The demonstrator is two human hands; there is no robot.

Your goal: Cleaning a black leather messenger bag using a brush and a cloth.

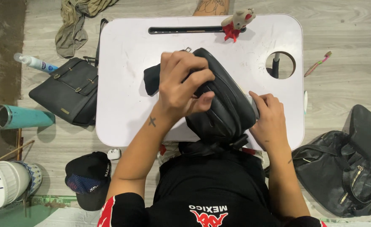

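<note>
A black leather bag [227,113] lies on a small white lap table [126,84], its near end hanging over the table's front edge. My left hand [181,86] is clamped over the bag's top, fingers curled around its upper edge. My right hand [267,115] presses against the bag's right side, with a thin grey piece showing between its fingers and the bag; what that piece is, I cannot tell. A black strap end [152,77] sticks out to the left under my left hand.
A small plush toy with a red bow [237,21] sits at the table's far edge by a slot. On the floor: a dark grey satchel [67,90], teal flask [17,117], spray bottle [36,63], black cap [88,178], white pot [4,183], black backpack [345,168], toothbrush [318,64].
</note>
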